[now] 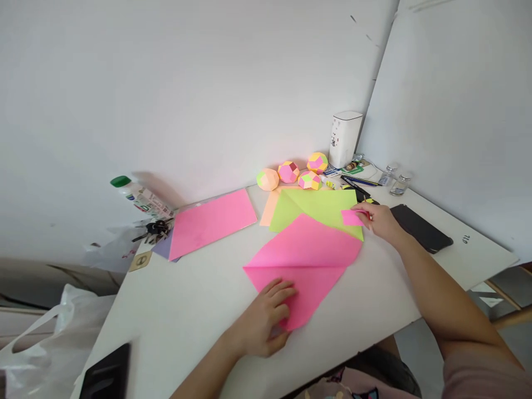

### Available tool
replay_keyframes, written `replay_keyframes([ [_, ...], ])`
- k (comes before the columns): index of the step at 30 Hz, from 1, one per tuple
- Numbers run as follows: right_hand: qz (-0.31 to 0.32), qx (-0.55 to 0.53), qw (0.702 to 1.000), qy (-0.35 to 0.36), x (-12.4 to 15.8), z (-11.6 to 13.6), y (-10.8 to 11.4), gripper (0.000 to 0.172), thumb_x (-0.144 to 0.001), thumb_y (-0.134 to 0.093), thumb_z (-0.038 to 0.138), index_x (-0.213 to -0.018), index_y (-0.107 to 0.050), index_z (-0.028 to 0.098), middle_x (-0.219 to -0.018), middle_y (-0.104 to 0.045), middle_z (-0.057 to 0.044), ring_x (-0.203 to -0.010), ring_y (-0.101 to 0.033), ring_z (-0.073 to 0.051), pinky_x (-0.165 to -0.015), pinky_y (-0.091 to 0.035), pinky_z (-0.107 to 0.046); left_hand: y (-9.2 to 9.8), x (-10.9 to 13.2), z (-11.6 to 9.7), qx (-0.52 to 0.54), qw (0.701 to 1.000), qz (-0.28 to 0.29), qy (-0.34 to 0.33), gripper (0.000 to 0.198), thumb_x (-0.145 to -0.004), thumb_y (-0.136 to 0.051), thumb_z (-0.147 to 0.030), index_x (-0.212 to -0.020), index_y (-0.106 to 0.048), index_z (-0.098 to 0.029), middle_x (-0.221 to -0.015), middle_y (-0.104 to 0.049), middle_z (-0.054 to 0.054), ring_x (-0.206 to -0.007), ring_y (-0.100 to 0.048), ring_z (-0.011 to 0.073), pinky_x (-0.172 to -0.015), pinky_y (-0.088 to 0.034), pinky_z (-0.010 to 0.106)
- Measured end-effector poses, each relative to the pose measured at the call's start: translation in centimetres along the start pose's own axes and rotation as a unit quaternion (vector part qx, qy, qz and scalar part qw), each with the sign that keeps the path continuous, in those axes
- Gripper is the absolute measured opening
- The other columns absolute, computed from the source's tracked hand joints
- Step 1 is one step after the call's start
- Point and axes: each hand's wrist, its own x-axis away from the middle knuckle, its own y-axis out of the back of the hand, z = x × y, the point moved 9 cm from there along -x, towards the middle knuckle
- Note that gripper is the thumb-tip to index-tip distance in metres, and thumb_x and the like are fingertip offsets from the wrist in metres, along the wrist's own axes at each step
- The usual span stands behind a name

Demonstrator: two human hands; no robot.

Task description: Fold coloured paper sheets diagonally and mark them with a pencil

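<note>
A large sheet of pink paper [307, 249] with a crease across its middle lies on the table, partly over a yellow-green sheet [324, 202]. Across its lower left part rests my left hand [266, 316], fingers apart and slightly bent, thumb near the lower corner. My right hand [376, 219] is closed on a small pink paper piece [351, 217] above the right end of the green sheet. Something small and red shows at those fingers; its kind is too small to tell. A peach sheet [266, 213] peeks out under the green one.
Several coloured paper balls [288, 172] stand by the wall, near a white bin [344, 138], pens [361, 181] and glass jars [400, 184]. A pink pad [214, 221], keys [158, 227] and a green-capped bottle [141, 197] are left. A black case [421, 227] lies right.
</note>
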Motion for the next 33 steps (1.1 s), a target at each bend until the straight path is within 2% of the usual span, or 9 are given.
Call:
replay_keyframes([
  [4,-0.060,0.017,0.998,-0.001,0.3,0.8,1.0,0.022,-0.082,-0.054,0.031,-0.093,-0.069,0.019,-0.083,-0.072,-0.006,-0.067,-0.064,-0.017,-0.061,-0.050,-0.030,1.2,0.3,1.2,0.042,0.996,-0.069,0.032,0.034,-0.084,-0.053,-0.050,-0.100,-0.058,-0.021,-0.127,-0.056,0.014,-0.114,-0.055,0.0282,-0.094,-0.049,0.046],
  [7,-0.162,0.025,0.986,0.016,1.0,2.7,3.0,0.017,-0.083,-0.058,0.031,-0.090,-0.069,0.020,-0.083,-0.072,-0.005,-0.067,-0.065,-0.017,-0.062,-0.051,-0.029,2.4,0.4,2.6,-0.045,0.980,-0.176,0.080,0.017,-0.092,-0.046,-0.027,-0.104,-0.057,-0.022,-0.119,-0.060,0.012,-0.106,-0.059,0.0225,-0.086,-0.052,0.039],
  [10,-0.311,0.032,0.949,0.042,2.9,5.1,5.7,0.015,-0.084,-0.060,0.030,-0.091,-0.068,0.019,-0.082,-0.071,-0.006,-0.066,-0.064,-0.016,-0.062,-0.053,-0.029,2.5,-0.1,3.7,-0.106,0.958,-0.242,0.110,0.019,-0.090,-0.046,-0.016,-0.103,-0.059,-0.022,-0.116,-0.061,0.012,-0.108,-0.056,0.0262,-0.089,-0.049,0.045],
  [12,-0.390,0.025,0.918,0.069,4.4,6.4,7.0,0.014,-0.084,-0.062,0.029,-0.093,-0.067,0.019,-0.087,-0.071,-0.006,-0.068,-0.065,-0.016,-0.063,-0.054,-0.030,1.9,-0.6,4.3,-0.140,0.952,-0.242,0.124,0.024,-0.089,-0.049,-0.018,-0.110,-0.059,-0.020,-0.121,-0.059,0.014,-0.116,-0.052,0.0311,-0.093,-0.046,0.051],
  [15,-0.433,0.004,0.895,0.106,5.5,7.1,7.7,0.014,-0.083,-0.064,0.026,-0.094,-0.066,0.018,-0.091,-0.070,-0.008,-0.069,-0.066,-0.017,-0.061,-0.055,-0.031,0.3,-1.3,4.9,-0.203,0.952,-0.185,0.134,0.034,-0.091,-0.049,-0.026,-0.122,-0.057,-0.016,-0.131,-0.055,0.016,-0.125,-0.045,0.0342,-0.101,-0.041,0.054],
  [21,-0.450,0.007,0.887,0.099,5.2,6.1,7.8,0.014,-0.081,-0.064,0.025,-0.092,-0.064,0.015,-0.087,-0.068,-0.007,-0.071,-0.066,-0.017,-0.058,-0.054,-0.030,-2.1,-1.2,5.7,-0.236,0.961,-0.045,0.136,0.055,-0.096,-0.039,-0.044,-0.142,-0.039,-0.014,-0.150,-0.034,0.014,-0.140,-0.028,0.0323,-0.111,-0.029,0.051],
  [26,-0.433,0.003,0.898,0.075,4.5,5.5,7.4,0.015,-0.084,-0.062,0.031,-0.088,-0.064,0.017,-0.084,-0.065,-0.005,-0.068,-0.063,-0.014,-0.060,-0.054,-0.028,-2.5,-1.2,5.9,-0.252,0.960,0.006,0.126,0.070,-0.094,-0.034,-0.057,-0.150,-0.018,-0.018,-0.155,-0.019,0.013,-0.143,-0.016,0.0322,-0.114,-0.019,0.051],
  [30,-0.344,-0.064,0.936,0.023,3.3,4.3,5.8,0.021,-0.082,-0.065,0.037,-0.088,-0.063,0.016,-0.083,-0.062,-0.004,-0.062,-0.059,-0.012,-0.052,-0.052,-0.026,-2.8,-1.4,4.9,-0.240,0.966,0.023,0.090,0.073,-0.093,-0.033,-0.060,-0.150,-0.014,-0.018,-0.156,-0.016,0.014,-0.144,-0.011,0.0318,-0.115,-0.013,0.051],
  [33,-0.195,-0.183,0.963,-0.023,2.1,4.9,1.8,0.023,-0.081,-0.066,0.039,-0.085,-0.059,0.018,-0.070,-0.058,0.001,-0.053,-0.056,-0.010,-0.045,-0.049,-0.023,-3.3,-1.8,3.7,-0.215,0.973,0.046,0.074,0.074,-0.093,-0.032,-0.061,-0.150,-0.018,-0.017,-0.156,-0.014,0.016,-0.144,-0.010,0.0332,-0.114,-0.013,0.052],
])
